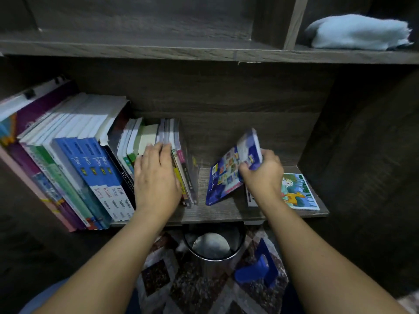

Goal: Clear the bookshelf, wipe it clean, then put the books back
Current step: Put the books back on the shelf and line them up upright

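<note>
The row of books [90, 168] leans at nine o'clock on the shelf [226, 211]; the left hand [156, 175] lies flat against its last few volumes, fingers straight, bracing and grasping nothing; at three o'clock from it the right hand [263, 173] has its fingers curled round the top corner of a blue book [226, 175], tilted with its lower edge on the board; a picture book [299, 191] lies flat at four o'clock; the cloth [360, 32] sits on the upper shelf at one o'clock. Books look to be going back; if the bracing hand lifts too soon, the row may slump into the gap; the blue book, held by one corner, could slip off the front edge toward the bin [213, 245] at six o'clock.
</note>
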{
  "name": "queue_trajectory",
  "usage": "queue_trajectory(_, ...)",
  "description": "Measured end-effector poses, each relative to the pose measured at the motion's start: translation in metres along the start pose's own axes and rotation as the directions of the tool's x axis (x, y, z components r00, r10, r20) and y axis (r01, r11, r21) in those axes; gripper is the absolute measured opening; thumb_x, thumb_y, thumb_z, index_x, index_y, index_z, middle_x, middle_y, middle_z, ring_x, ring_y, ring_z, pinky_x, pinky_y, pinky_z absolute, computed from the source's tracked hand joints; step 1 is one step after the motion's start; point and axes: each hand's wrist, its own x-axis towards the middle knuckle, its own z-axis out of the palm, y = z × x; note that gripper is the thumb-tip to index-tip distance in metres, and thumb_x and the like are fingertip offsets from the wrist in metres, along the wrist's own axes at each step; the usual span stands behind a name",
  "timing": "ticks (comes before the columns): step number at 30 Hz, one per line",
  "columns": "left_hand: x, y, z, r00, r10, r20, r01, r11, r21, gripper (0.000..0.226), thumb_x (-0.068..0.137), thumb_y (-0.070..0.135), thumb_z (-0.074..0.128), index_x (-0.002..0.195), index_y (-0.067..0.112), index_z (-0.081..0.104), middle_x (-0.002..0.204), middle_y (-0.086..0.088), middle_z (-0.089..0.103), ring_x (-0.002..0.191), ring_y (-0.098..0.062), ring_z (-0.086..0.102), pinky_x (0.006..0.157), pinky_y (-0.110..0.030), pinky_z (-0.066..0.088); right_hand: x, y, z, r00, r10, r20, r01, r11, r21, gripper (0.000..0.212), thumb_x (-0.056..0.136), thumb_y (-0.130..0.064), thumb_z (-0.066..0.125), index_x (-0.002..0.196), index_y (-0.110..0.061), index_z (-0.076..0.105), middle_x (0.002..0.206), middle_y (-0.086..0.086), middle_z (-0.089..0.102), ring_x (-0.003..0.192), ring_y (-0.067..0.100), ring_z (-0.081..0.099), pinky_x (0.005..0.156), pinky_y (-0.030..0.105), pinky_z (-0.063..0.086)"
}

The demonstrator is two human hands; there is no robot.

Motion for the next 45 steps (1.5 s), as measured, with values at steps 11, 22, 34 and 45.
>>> queue_trajectory(11,-0.001,-0.014,-0.007,0.993,0.065,0.097,-0.059,0.996,-0.065,0.079,0.082,0.011,0.066,0.149,0.012,0.026,0.152,-0.007,0.029,0.14,-0.023,0.03,0.114,-0.038,0.028,-0.051,-0.005,0.064,0.793,0.009,0.609,0.103,0.983,-0.149,0.077,0.086,-0.042,0.068,0.15,-0.028,0.027,0.143,0.015,0.037,0.131,0.033,0.042,0.108,0.038,0.036)
queue_trajectory(22,-0.005,-0.03,-0.009,0.984,0.107,0.141,-0.086,0.985,-0.15,0.078,0.088,0.013,0.059,0.153,0.019,0.016,0.16,0.002,0.013,0.147,-0.014,0.012,0.119,-0.036,0.021,-0.055,0.004,0.088,0.756,-0.159,0.635,0.241,0.969,-0.045,0.062,0.096,-0.025,0.05,0.15,-0.041,0.023,0.111,0.012,0.064,0.1,0.03,0.061,0.081,0.026,0.042)
queue_trajectory(34,-0.007,-0.024,-0.007,0.987,0.108,0.118,-0.093,0.987,-0.128,0.079,0.087,0.02,0.063,0.152,0.015,0.017,0.158,-0.006,0.018,0.146,-0.022,0.014,0.118,-0.039,0.018,-0.052,-0.008,0.071,0.661,-0.088,0.745,0.237,0.967,-0.096,0.075,0.094,-0.012,0.048,0.153,-0.039,0.011,0.14,0.011,0.052,0.119,0.027,0.054,0.099,0.029,0.042)
queue_trajectory(45,-0.007,0.017,-0.002,0.979,0.202,-0.009,-0.201,0.973,-0.115,0.064,0.082,0.024,0.068,0.14,0.009,0.045,0.143,-0.012,0.044,0.139,-0.03,0.03,0.113,-0.051,0.023,-0.002,0.042,0.009,0.915,0.075,0.396,0.206,0.756,-0.621,0.047,0.092,-0.039,0.051,0.137,-0.023,0.048,0.139,0.009,0.047,0.125,0.03,0.044,0.102,0.041,0.038)
